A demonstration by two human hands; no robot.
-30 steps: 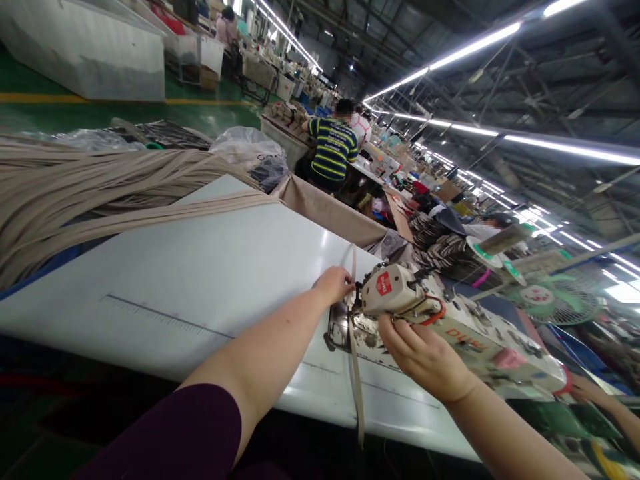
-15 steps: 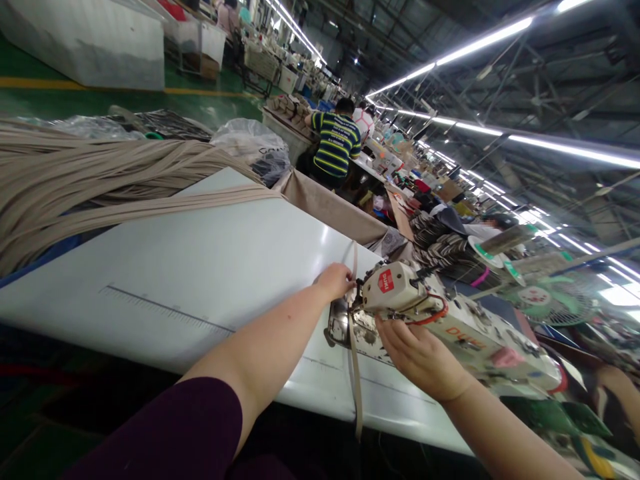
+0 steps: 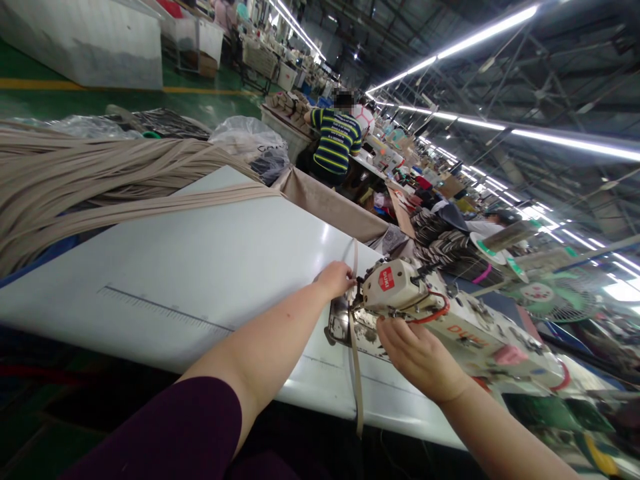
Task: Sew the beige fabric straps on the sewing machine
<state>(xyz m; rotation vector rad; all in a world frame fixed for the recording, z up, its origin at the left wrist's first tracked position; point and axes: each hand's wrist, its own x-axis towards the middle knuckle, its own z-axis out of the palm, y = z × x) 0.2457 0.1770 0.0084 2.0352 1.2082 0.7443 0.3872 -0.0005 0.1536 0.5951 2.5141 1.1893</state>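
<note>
A narrow beige strap (image 3: 357, 373) runs across the sewing machine's metal bed, passes under the needle area and hangs over the table's near edge. Just behind the needle, my left hand (image 3: 336, 279) is closed, thumb and fingertips pinching the strap by the presser foot. The white sewing machine (image 3: 405, 287) has a red label on its head. Below that head, to the right of the needle, my right hand (image 3: 417, 350) has its fingers curled together against the machine. Its fingertips are partly hidden, so what they grip cannot be made out.
Long beige straps (image 3: 125, 173) lie heaped on the table's left, some reaching across the white tabletop (image 3: 225, 247). A fabric-lined bin (image 3: 335, 207) adjoins the far edge. A co-worker in a striped shirt (image 3: 334, 141) sits beyond. A green fan (image 3: 555, 293) stands right.
Both hands stay in nearly the same places, the right fingers shifting only slightly. The strap looks almost unmoved. A skin-toned shape at the right edge is gone from view.
</note>
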